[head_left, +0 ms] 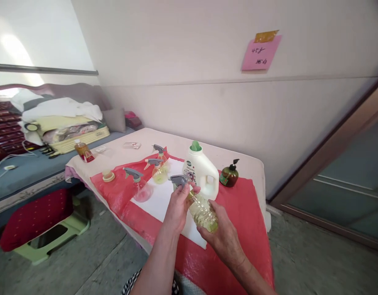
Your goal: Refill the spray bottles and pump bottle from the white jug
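Note:
A clear spray bottle (pixel 203 210) with yellowish liquid is tilted between my two hands above the table. My left hand (pixel 180 200) is closed around its neck, just under the grey trigger head (pixel 178 180). Lower down, my right hand (pixel 221 233) grips the ridged body near the base. Right behind the bottle stands a large white jug (pixel 207 174) with a handle and a green piece in its mouth. Several other spray bottles with grey heads stand to the left, among them a pinkish one (pixel 142 191) and a yellowish one (pixel 159 175).
A red cloth (pixel 238 213) and a white sheet (pixel 156 203) cover the table. On the right is a dark pump bottle (pixel 229 176). Farther left are a round lid (pixel 108 176) and an amber bottle (pixel 83 150). A red-topped stool (pixel 41 219) stands on the floor.

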The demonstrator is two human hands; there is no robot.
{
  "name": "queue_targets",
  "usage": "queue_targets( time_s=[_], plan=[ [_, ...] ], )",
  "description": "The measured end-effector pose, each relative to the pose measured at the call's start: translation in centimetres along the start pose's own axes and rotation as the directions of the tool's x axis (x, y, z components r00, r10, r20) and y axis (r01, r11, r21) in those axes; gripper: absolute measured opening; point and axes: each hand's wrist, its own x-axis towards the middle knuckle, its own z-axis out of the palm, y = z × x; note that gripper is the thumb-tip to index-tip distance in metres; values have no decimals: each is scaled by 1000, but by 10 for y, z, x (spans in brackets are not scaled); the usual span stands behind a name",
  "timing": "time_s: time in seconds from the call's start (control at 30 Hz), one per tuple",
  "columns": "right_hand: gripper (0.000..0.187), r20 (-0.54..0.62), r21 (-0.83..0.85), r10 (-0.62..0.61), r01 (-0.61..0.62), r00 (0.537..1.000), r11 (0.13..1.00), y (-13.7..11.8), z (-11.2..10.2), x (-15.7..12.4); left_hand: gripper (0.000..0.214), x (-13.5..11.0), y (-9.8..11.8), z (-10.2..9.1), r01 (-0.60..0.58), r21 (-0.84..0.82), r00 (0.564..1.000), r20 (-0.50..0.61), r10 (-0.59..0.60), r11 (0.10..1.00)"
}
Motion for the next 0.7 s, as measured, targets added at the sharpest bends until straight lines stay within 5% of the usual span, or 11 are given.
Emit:
queue_targets(
  time_s=[0.3, 0.5, 0.6, 0.7],
  plan=[
    [64, -76, -90, -37, 30, 996, 995, 3, -22, 3, 30, -1, -12, 11, 31, -62, 999, 20, -30, 998],
    [64, 53, 255, 130, -139, 990, 957, 1, -36, 9, 28, -2, -15, 18, 26, -69, 999, 24, -24, 997],
    [64, 264, 544, 218, -332, 940, 771, -2, -43, 9, 31, -4, -13, 20, 48, -79, 998, 45, -45, 996],
    [55, 412, 760, 212, -463, 886, 456, -4, -40, 5, 36, -4, -15, 21, 84, -95, 996, 31, -82, 992]
  ],
)
